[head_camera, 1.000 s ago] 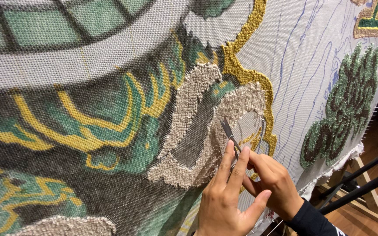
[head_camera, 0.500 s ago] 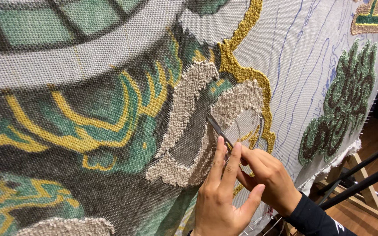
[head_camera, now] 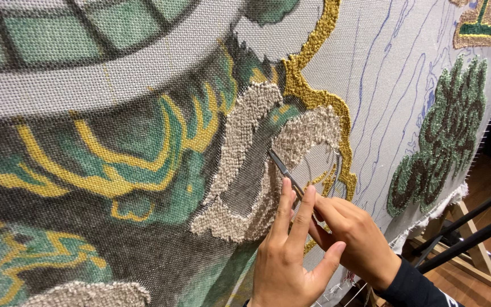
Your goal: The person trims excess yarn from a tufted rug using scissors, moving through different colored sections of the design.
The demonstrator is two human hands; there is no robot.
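Printed mesh rug canvas (head_camera: 143, 74) fills view, flat, unobstructed toward 9, 10, 12 o'clock. Left hand (head_camera: 291, 256) and right hand (head_camera: 353, 239) crowd together at 5 o'clock, touching; thin grey metal tool (head_camera: 282, 169) juts toward 11 between raised beige tufted loops (head_camera: 240, 142). Wooden frame leg (head_camera: 473, 250) and black metal bars (head_camera: 473, 233) block 4 o'clock. Free gap beside canvas edge at 3 o'clock.

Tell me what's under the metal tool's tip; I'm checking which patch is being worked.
The tool lies over bare grey mesh beside beige tufted yarn. Its handle is hidden by the left hand and right hand.
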